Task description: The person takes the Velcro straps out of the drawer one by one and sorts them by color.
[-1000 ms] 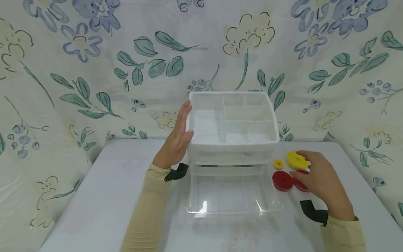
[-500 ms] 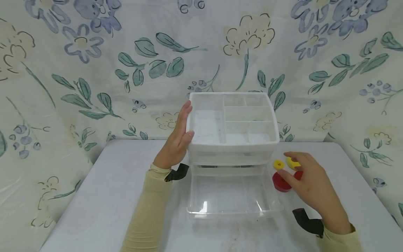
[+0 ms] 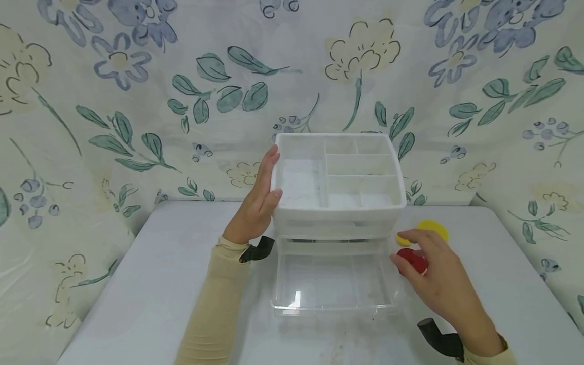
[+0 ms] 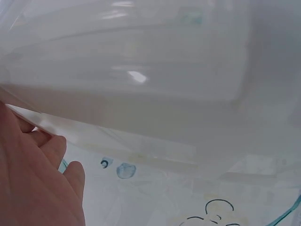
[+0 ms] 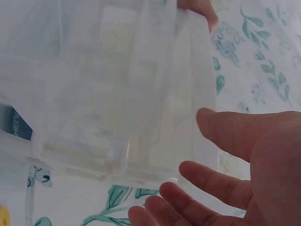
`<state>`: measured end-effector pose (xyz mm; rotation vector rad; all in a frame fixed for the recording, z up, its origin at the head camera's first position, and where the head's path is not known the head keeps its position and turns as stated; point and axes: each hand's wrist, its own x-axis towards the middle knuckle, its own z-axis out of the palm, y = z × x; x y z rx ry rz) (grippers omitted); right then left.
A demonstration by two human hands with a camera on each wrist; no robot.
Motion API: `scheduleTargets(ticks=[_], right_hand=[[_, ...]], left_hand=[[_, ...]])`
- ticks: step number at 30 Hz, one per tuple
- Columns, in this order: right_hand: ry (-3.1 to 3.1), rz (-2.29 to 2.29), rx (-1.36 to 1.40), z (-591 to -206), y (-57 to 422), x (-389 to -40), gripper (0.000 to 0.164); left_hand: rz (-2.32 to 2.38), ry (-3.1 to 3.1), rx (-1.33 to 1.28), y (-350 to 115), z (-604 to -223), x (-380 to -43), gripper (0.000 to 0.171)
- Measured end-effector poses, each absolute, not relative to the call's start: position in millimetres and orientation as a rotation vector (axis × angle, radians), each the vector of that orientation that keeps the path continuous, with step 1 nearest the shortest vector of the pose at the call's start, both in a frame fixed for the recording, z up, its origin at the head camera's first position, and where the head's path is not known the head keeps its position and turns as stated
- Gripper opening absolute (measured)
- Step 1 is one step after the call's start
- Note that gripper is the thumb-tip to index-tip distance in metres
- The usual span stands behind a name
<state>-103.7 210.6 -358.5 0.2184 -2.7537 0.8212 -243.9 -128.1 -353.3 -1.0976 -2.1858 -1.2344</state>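
A white plastic drawer organizer [image 3: 339, 220] stands mid-table, its top divided into compartments. The clear drawer [image 3: 333, 284] below is pulled out, with nothing visible in it. My left hand [image 3: 255, 208] rests along the organizer's left side, fingers extended and thumb near the front edge. To the right of the drawer hovers my right hand [image 3: 440, 279], its fingers spread apart with nothing between them, as the right wrist view confirms. Behind its fingers lies a red disc [image 3: 412, 260]. Beyond that are a large yellow disc [image 3: 433, 230] and a partly covered small yellow disc [image 3: 401, 240].
The white table [image 3: 182, 263] extends to both sides of the organizer. A floral-patterned sheet [image 3: 292, 76] hangs right behind the table. In the right wrist view, a dark lettered patch [image 5: 18, 123] shows beside the clear plastic.
My right hand has moved left and toward me, from over the yellow and red discs to beside the drawer. The second red disc is now hidden. My left hand has stayed put.
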Motion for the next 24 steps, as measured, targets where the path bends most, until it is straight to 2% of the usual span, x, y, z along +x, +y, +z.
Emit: scheduleTargets(ticks=[16,24], right_hand=[[-2.561,0.829,0.385,-376.2,193.8,-79.2,0.04],[-2.476,0.795,0.468,-383.5,185.5,-68.2,0.046]], left_hand=[[-1.23,-2.196,-1.088,-127.1,-353.8,-243.6,0.065],[-1.231,-2.191,-1.09,-126.8,-352.7,-243.3,0.065]])
